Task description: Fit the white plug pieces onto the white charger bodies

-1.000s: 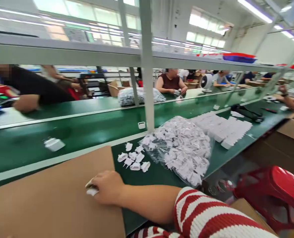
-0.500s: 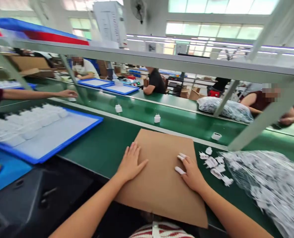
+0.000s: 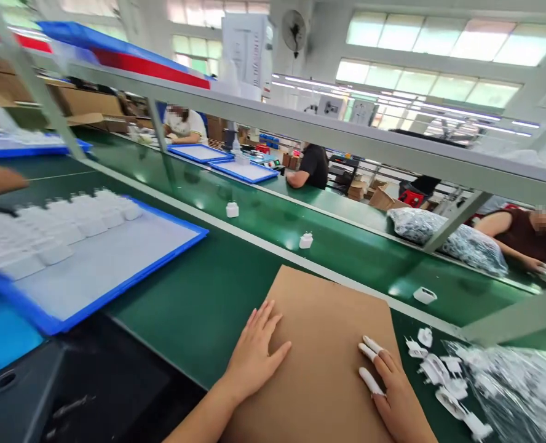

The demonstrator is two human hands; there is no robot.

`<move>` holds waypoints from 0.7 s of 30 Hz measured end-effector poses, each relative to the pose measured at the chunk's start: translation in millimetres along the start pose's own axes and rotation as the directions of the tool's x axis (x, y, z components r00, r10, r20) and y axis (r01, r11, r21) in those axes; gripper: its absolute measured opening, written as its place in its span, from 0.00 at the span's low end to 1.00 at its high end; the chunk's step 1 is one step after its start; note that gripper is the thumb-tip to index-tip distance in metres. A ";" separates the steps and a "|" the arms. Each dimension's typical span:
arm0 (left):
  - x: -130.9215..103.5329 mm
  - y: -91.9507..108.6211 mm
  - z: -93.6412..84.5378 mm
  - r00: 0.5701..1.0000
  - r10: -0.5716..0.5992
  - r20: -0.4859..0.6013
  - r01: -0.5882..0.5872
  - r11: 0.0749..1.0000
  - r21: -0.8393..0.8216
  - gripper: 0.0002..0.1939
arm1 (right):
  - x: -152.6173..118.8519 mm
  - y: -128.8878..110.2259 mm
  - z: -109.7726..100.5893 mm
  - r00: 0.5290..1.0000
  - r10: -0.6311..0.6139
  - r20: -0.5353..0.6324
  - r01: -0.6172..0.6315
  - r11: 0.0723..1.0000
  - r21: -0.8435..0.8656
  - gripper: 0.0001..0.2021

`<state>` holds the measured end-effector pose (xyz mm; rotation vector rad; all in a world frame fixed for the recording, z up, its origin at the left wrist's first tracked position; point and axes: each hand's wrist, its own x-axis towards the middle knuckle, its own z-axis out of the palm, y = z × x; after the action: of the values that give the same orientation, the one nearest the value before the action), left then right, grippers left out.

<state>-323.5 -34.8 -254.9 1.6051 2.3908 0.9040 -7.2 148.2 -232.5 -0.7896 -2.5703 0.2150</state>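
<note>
A flat brown cardboard sheet lies in front of me, its far edge close to the pale rail of the belt. On its left edge rests my left hand, fingers stretched and thumb apart. My right hand lies on the right part of the sheet, fingers extended, with white finger cots on the thumb and two fingers. Several loose white plug pieces lie just right of that hand, beside a clear plastic bag filled with more of them.
A blue-rimmed tray with rows of white chargers stands to the left. White chargers sit spaced along the green belt. A metal shelf frame crosses above. A co-worker's arm shows at far left; other people sit beyond the belt.
The view has shifted, so the sheet and both hands appear lower and further right. My hands stay flat on the sheet. The co-worker's arm at left has drawn back from the belt.
</note>
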 end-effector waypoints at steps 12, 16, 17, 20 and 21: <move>11.1 -21.9 2.4 0.997 0.075 0.006 -0.075 0.994 0.081 0.37 | 1.0 -20.9 -4.3 0.988 0.109 -0.112 -0.077 0.964 0.254 0.11; 5.2 18.8 -31.7 0.995 0.056 -0.085 -0.066 0.992 -0.112 0.33 | -1.1 -14.9 1.5 0.984 0.139 -0.110 -0.099 0.945 0.311 0.08; -2.6 42.6 -49.0 0.984 0.101 -0.143 -0.128 0.972 -0.195 0.32 | -1.1 -14.2 1.5 0.982 0.150 -0.111 -0.106 0.938 0.330 0.08; -44.0 138.6 -111.4 0.868 0.421 -0.263 -0.489 0.815 -0.312 0.23 | -1.0 -12.8 -1.5 0.977 0.186 -0.103 -0.134 0.916 0.378 0.08; -62.4 172.1 -130.7 0.783 0.564 -0.261 -0.621 0.719 -0.311 0.22 | -1.1 -12.3 -3.0 0.974 0.204 -0.095 -0.152 0.908 0.392 0.08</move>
<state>-212.8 -98.3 -69.7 2.2225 1.5871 1.5297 -11.2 137.4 -226.9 -0.8530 -2.2276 0.6758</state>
